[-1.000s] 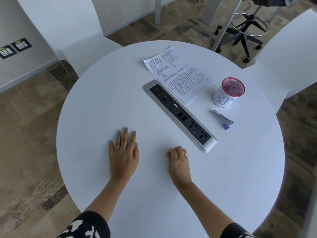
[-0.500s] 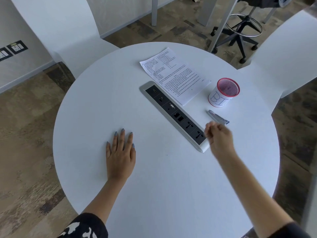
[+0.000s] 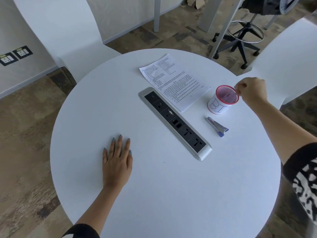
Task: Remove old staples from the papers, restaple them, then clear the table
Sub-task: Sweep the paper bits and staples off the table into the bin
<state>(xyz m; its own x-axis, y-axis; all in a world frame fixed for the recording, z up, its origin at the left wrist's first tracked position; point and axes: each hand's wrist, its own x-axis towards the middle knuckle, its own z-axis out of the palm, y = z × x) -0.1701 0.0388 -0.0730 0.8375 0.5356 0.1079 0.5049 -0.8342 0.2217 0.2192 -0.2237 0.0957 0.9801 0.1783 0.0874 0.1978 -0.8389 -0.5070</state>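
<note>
Resting flat on the round white table (image 3: 154, 194), the left hand (image 3: 116, 160) lies palm down at about 8 o'clock, its fingers spread a little and holding nothing. The right hand (image 3: 250, 91) reaches far out to about 2 o'clock, just over the far rim of the red mesh cup (image 3: 223, 100). Its fingers are pinched close together at the cup's edge; it is too small to tell if something tiny is held between them. The cup stands upright and has a white paper label with blue letters on it. The papers (image 3: 173, 83) lie flat at about 12 o'clock, just left of the cup, with printed words facing up. One long edge of the papers touches the far end of the long grey socket strip (image 3: 175, 122), which runs slanted across the middle of the table. The stapler (image 3: 217, 126), silver with a blue end, lies on the table at about 3 o'clock, near the cup and on its near side, apart from the strip. A tiny speck (image 3: 163, 162) sits on the table near the middle, close to the near end of the strip. White chairs (image 3: 288, 62) stand beyond the table.
</note>
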